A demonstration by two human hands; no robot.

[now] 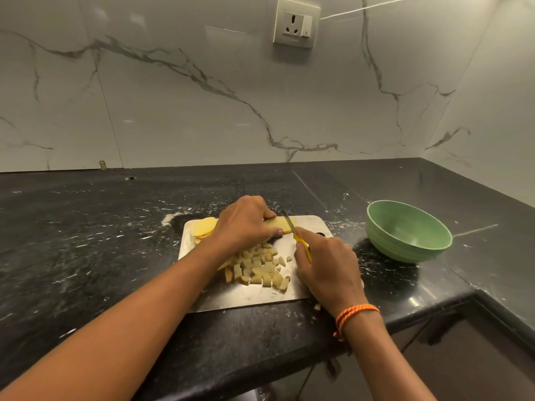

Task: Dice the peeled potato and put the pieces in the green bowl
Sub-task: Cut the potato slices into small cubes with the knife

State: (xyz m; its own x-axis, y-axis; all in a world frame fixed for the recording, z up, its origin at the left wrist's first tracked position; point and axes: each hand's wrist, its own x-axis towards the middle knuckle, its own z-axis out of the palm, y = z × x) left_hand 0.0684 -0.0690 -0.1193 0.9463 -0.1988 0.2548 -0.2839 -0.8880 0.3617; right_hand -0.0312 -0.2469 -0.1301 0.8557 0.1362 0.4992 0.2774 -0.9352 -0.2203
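Steel, brushed and shiny, makes up the cutting board (260, 296) lying on the black speckled counter (86, 241). On its far edge lies a pale yellow potato strip (282, 224), running left to right. The left hand (246, 221) covers the left part of that strip, fingers curled down over it and thumb tucked at its near side, pinning it to the board. The right hand (327, 267) is closed round the yellow handle of a small knife (295, 233); its blade angles away from the person and meets the strip near its right end, though whether the edge has bitten in cannot be told from this angle.

Left of the left hand, a short stack of round potato slices (205, 227) sits at the board's far left corner. Nearer the person, between the two forearms, a loose heap of diced potato pieces (257, 267) lies on the board, and one small crumb rests just off the near right corner.

Well to the right of the board stands the green bowl (408, 230), upright, with nothing visible inside it. An orange thread bracelet (354, 314) circles the right wrist. On the marble wall behind, a white socket plate (296, 23) is mounted.
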